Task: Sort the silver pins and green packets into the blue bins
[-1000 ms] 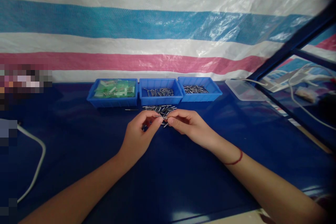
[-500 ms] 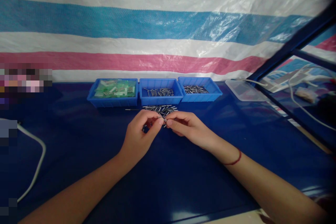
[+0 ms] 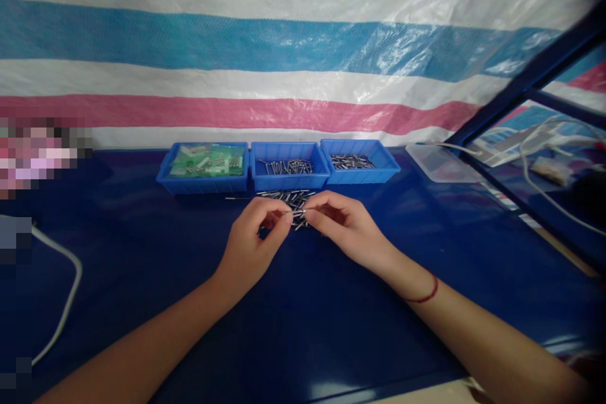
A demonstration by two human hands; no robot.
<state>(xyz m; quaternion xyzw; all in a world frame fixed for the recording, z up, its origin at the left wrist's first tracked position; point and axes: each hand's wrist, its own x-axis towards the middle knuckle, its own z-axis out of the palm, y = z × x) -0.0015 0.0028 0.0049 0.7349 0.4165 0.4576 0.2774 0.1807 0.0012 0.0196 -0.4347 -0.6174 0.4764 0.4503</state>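
- Pinching a slim, silver, rod-like metal piece [image 3: 298,212] between thumb and fingers of the bare left hand [image 3: 253,233].
- Gripping at its other end with thumb and forefinger of the bare right hand [image 3: 350,227], with a dark red cord bracelet [image 3: 433,292] around the wrist; too small to tell whether one piece or two meet there.
- Holding it between both sets of fingertips, over the near part of a loose pile of dark and silver metal rods [image 3: 284,197] on a glossy dark blue table [image 3: 284,322].
- Showing one thin metal rod [image 3: 235,198] just left of the pile.
- Facing a row of open plastic containers behind the pile: a left blue bin [image 3: 203,186] with green-tinted packets [image 3: 208,161], a middle blue bin [image 3: 290,182] and a right blue bin [image 3: 367,175], both with silver metal pins inside [image 3: 299,167].
- Backed by a white, blue and pink striped plastic sheet [image 3: 237,44].
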